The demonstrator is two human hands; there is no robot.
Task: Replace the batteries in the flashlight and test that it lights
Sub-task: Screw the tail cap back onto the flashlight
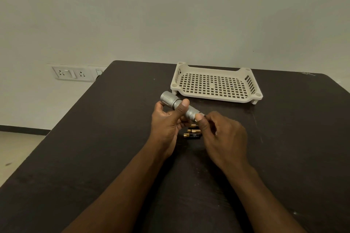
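A silver flashlight [173, 101] is held above the dark table [94, 147], its head pointing up and left. My left hand [166, 121] wraps around its knurled body, thumb on top. My right hand [221, 134] pinches the tail end of the flashlight with thumb and fingers. Three black-and-gold batteries [192, 135] lie side by side on the table just below the flashlight, partly hidden between my hands.
A cream perforated plastic tray [246, 100] stands behind the hands, toward the table's far edge. A wall with power sockets [72, 73] is at the left, beyond the table's left edge. The floor shows at the lower left.
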